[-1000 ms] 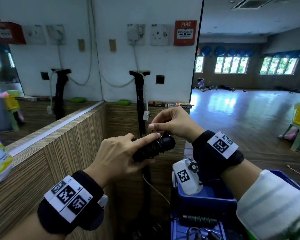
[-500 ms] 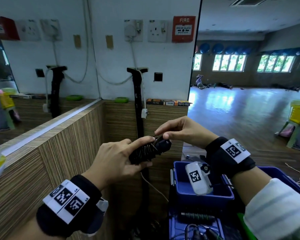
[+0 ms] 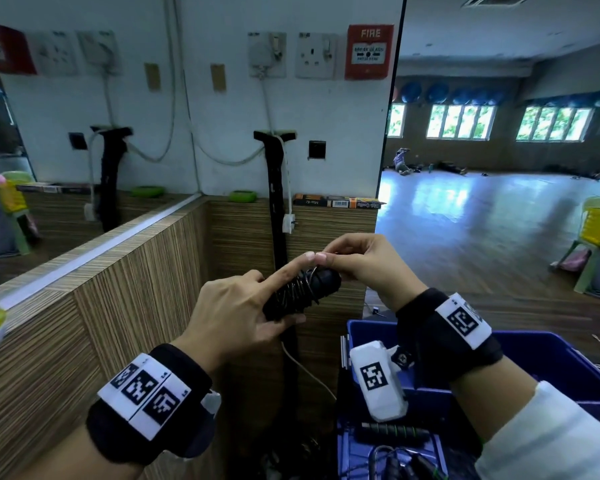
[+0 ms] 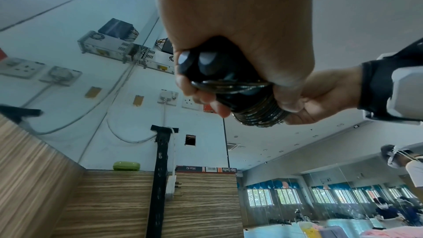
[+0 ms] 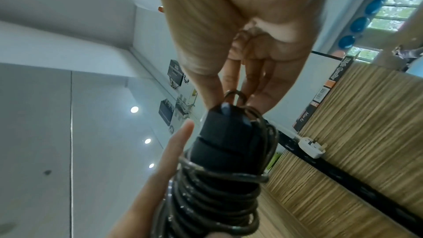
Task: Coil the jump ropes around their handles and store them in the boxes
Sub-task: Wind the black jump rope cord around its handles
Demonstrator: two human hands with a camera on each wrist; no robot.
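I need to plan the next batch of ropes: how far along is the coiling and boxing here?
Done: the rope is coiled many turns round the paired black handles, and other ropes already lie in the blue box. In hand: the left hand grips the bundle while the right hand pinches the last loop at the handle tips. Left: securing that loop and boxing the bundle.

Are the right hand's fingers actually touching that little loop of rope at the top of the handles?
Touching. In the right wrist view the right hand's fingertips pinch the rope loop directly above the black handles; no gap shows.
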